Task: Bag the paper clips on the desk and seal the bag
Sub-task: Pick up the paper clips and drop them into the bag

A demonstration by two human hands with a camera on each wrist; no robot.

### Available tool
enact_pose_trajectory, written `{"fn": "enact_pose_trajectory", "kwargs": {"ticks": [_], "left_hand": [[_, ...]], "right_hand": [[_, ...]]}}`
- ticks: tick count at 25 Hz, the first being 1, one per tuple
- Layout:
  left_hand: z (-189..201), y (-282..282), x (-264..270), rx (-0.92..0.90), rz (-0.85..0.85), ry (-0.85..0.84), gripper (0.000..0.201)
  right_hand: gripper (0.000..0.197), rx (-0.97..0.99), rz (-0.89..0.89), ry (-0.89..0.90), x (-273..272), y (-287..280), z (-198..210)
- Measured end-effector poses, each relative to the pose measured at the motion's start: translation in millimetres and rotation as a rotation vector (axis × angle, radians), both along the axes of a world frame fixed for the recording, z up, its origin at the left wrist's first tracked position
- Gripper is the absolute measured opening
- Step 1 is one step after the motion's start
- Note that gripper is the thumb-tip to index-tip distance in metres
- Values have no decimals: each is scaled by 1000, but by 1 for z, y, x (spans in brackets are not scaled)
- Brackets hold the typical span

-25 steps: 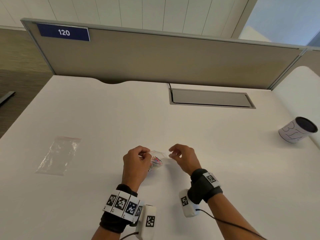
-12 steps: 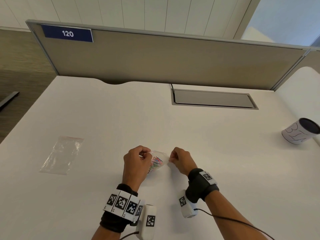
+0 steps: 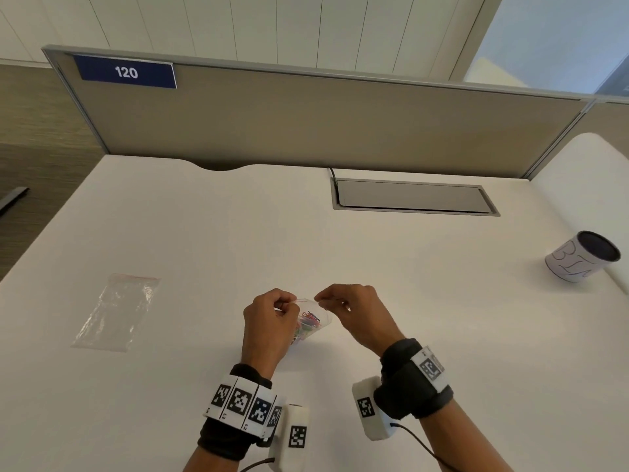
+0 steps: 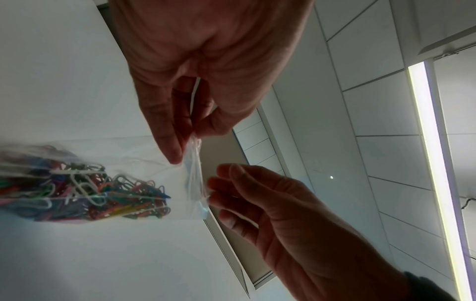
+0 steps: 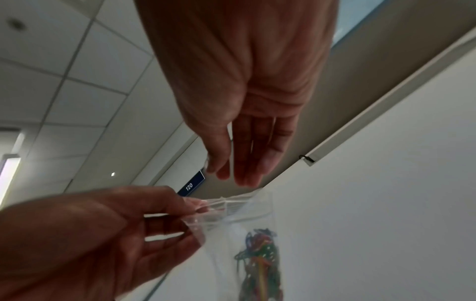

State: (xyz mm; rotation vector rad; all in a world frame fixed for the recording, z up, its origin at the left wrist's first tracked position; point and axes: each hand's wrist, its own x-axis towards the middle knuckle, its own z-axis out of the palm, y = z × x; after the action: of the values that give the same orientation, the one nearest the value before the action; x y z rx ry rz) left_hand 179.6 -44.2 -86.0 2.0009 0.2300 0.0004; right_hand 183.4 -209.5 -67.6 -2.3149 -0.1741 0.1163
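Observation:
A small clear zip bag (image 3: pixel 323 316) holding several coloured paper clips (image 3: pixel 308 322) hangs just above the white desk (image 3: pixel 204 233). My left hand (image 3: pixel 289 303) pinches the left end of the bag's top edge between thumb and fingers; the left wrist view shows that pinch (image 4: pixel 186 146) above the clips (image 4: pixel 90 193). My right hand (image 3: pixel 321 299) hovers at the right end of the top edge. In the right wrist view its fingers (image 5: pixel 244 163) are nearly straight, just above the bag (image 5: pixel 244 211), holding nothing. Whether they touch the bag I cannot tell.
An empty clear zip bag (image 3: pixel 115 311) lies flat on the desk to the left. A white cup (image 3: pixel 578 260) with a dark inside sits at the right edge. A grey cable hatch (image 3: pixel 412 197) lies ahead, below the beige partition (image 3: pixel 306 124).
My right hand came in from the right to the bag's top edge and rose a little. My left hand kept its pinch on the bag and hardly moved.

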Motion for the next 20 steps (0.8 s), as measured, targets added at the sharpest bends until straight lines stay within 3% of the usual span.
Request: {"fn": "enact_pose_trajectory", "kwargs": {"ticks": [2, 6, 13, 17, 20], "left_hand": [[1, 2, 0, -17, 9, -11, 12], [2, 4, -1, -34, 13, -27, 13], [10, 14, -5, -19, -19, -63, 22], [8, 17, -10, 95, -196, -177, 30], [6, 17, -12, 300, -381, -236, 30]], "right_hand": [[20, -18, -34, -16, -7, 1, 1], [26, -130, 14, 138, -23, 12, -4], [7, -69, 33, -63, -18, 7, 8], [5, -122, 112, -151, -18, -5, 20], [5, -169, 143, -180, -21, -14, 26]]}}
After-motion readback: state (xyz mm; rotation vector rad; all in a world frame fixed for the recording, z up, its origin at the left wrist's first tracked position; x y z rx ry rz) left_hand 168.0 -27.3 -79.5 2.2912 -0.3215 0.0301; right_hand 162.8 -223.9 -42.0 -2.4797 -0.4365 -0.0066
